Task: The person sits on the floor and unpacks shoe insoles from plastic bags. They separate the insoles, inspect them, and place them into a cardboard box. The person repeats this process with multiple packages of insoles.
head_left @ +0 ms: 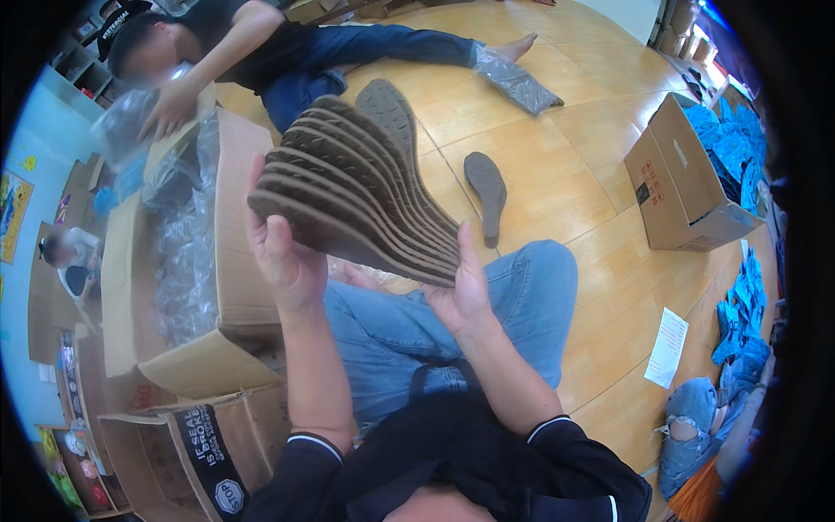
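Between my two hands I hold a fanned stack of brown shoe soles [365, 187] up in front of my lap. My left hand [287, 248] wraps the wide toe ends, thumb on the nearest sole. The narrow heel ends rest in my right hand [465, 287], its thumb raised along their edge. Patterned tread shows on the soles' faces. Just beyond the stack a sole [389, 109] stands out, partly hidden by the others. A single dark sole [485, 193] lies on the wooden floor past my right hand.
To my left stands an open carton [248, 209] holding clear plastic bags [184, 278]; another person reaches over it. Nearer is an opened carton [143, 452] with black tape. At right, a carton [687, 187] holds blue packets, beside a paper sheet [667, 348] and a clothes pile [691, 426].
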A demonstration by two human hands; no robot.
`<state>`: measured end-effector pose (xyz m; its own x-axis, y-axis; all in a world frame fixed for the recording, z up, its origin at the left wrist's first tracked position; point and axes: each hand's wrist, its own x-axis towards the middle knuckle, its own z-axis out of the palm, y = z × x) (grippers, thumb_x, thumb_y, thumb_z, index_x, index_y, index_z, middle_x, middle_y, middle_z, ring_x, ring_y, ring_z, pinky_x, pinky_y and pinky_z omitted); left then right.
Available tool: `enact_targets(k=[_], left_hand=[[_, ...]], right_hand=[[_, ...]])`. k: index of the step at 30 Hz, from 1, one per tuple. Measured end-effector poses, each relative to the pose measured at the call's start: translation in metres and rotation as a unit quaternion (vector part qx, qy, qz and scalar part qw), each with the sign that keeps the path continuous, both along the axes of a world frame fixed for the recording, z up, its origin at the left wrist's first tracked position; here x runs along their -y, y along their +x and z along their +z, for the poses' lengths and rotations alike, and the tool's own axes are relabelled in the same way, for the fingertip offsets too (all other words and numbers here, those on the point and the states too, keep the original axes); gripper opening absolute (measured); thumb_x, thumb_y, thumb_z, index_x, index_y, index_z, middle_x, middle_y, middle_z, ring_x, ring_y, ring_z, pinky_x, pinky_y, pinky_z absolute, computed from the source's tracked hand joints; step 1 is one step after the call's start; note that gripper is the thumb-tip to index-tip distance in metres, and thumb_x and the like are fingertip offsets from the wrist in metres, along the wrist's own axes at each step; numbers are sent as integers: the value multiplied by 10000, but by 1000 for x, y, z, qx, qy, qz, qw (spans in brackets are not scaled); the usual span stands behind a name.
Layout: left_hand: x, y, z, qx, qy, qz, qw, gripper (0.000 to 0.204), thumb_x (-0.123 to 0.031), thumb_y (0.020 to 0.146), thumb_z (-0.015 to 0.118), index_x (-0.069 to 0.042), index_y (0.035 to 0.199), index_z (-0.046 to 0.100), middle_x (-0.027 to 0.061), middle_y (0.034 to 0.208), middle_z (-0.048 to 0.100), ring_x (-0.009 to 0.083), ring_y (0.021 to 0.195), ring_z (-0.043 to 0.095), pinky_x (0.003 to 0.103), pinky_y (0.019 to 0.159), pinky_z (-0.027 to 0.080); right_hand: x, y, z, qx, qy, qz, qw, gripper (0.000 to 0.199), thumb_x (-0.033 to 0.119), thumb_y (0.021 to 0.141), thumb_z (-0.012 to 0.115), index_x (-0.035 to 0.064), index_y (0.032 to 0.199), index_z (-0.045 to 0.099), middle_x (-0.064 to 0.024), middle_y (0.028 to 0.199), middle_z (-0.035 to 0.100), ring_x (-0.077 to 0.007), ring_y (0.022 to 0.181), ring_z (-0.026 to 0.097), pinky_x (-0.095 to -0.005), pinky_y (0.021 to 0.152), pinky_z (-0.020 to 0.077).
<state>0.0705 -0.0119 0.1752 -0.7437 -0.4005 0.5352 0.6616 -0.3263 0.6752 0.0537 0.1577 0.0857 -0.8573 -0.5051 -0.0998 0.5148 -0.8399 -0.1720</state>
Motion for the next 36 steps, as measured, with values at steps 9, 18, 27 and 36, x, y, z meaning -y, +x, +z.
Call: enact_targets(k=[9, 18, 27, 36], left_hand=[[-8, -4, -29, 30, 160, 16, 987, 932, -730, 870, 411, -99, 1517, 181, 192, 1546, 221, 317, 1443, 198, 482, 1192, 156], [-26, -2, -78, 75, 309, -26, 948, 874, -743, 871, 392, -99, 1458, 322, 196, 1489, 315, 323, 1361, 349, 485, 1167, 230], [-38, -3, -84, 15, 357, -191, 914, 891, -726, 796, 561, -79, 1394, 432, 191, 1406, 443, 334, 1340, 386, 517, 1167, 220], [3, -2, -94, -76, 453, -286, 841, 775, -537, 767, 736, -1, 1287, 525, 148, 1187, 607, 283, 1176, 520, 473, 1151, 284]], right_hand=[[-13, -1, 10, -121, 203, -152, 960, 292, 282, 1023, 428, 26, 1091, 552, -133, 1114, 633, -169, 1026, 603, -307, 896, 482], [-13, -4, 5, -188, 277, -239, 911, 239, 227, 1003, 451, 14, 1033, 555, -181, 1047, 668, -187, 954, 632, -308, 877, 493], [-11, 2, 12, -209, 363, -178, 890, 216, 190, 1000, 454, 7, 1033, 566, -116, 999, 670, -118, 954, 584, -249, 872, 448], [-46, -28, 28, -133, 533, -260, 794, 238, 259, 1012, 488, 37, 1033, 572, -64, 866, 645, -122, 645, 607, -238, 551, 483]])
